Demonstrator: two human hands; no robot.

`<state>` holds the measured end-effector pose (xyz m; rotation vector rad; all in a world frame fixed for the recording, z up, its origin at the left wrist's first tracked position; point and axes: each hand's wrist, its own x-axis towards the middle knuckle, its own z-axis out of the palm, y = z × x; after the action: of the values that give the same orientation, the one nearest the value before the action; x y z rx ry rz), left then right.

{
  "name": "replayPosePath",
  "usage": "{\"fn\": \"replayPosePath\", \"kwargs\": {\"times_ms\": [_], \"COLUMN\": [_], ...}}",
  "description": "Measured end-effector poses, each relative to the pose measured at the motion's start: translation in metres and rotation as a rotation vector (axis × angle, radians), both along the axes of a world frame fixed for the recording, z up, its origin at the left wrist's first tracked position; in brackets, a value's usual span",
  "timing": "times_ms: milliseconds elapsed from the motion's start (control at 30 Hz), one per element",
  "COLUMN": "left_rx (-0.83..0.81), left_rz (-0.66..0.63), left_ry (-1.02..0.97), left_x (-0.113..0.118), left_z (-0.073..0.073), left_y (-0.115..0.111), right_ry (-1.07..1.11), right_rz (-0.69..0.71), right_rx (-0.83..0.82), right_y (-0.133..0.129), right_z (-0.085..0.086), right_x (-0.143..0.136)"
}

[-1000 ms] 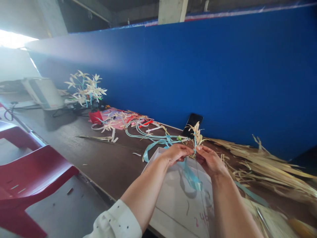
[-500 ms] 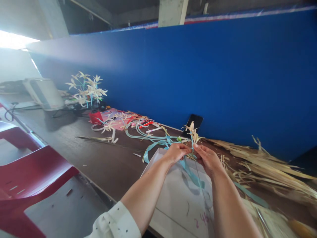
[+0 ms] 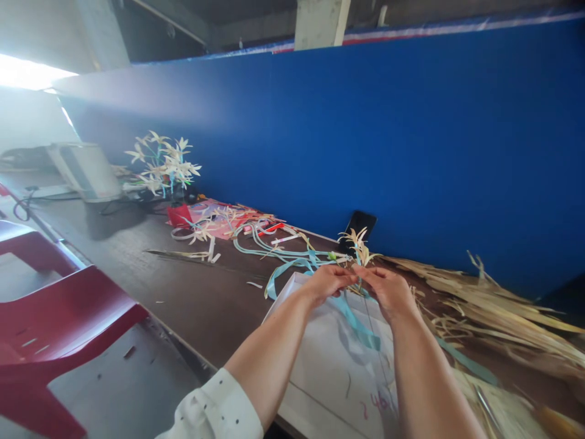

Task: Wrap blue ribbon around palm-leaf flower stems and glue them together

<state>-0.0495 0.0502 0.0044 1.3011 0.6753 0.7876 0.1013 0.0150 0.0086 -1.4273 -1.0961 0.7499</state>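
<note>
Between my two hands stands a handmade flower stem [image 3: 361, 249] with cream, dried-leaf petals and a blue-wrapped stalk. My left hand [image 3: 329, 282] pinches the stalk from the left, fingertips closed. From the right, my right hand [image 3: 386, 288] pinches the same stalk just below the petals, so the fingertips of both hands nearly meet. A light blue ribbon [image 3: 359, 326] hangs below my fingers over a white box lid [image 3: 320, 360], and a thin wire runs down from the stem. The exact grip on ribbon and stalk is hidden by my fingers.
A black phone [image 3: 361, 224] lies behind the flower. Dried leaf strips [image 3: 493, 292] spread on the right. Leftwards are red and pink scraps [image 3: 223, 219], a potted arrangement of finished flowers [image 3: 169, 164] and a white appliance [image 3: 85, 172]. Red chairs [image 3: 68, 323] line the table [image 3: 183, 292].
My right hand has shifted slightly left, its fingers closing in against my left fingertips. The flower has turned a little, its petals showing at a different angle.
</note>
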Motion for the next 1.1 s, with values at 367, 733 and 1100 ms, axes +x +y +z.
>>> {"fn": "replayPosePath", "kwargs": {"times_ms": [367, 733, 1100], "left_rx": [-0.293, -0.372, -0.26], "left_rz": [-0.102, -0.088, 0.048], "left_ry": [-0.226, -0.267, -0.314], "left_x": [0.001, 0.001, 0.004], "left_z": [0.0, 0.003, 0.002], "left_y": [-0.004, -0.006, -0.004], "right_ry": [0.457, 0.417, 0.506], "right_rz": [0.128, 0.164, 0.154], "right_rx": [-0.013, 0.015, 0.024], "right_y": [-0.007, -0.004, -0.006], "right_z": [0.017, 0.01, 0.013], "right_x": [-0.021, -0.017, -0.022]}}
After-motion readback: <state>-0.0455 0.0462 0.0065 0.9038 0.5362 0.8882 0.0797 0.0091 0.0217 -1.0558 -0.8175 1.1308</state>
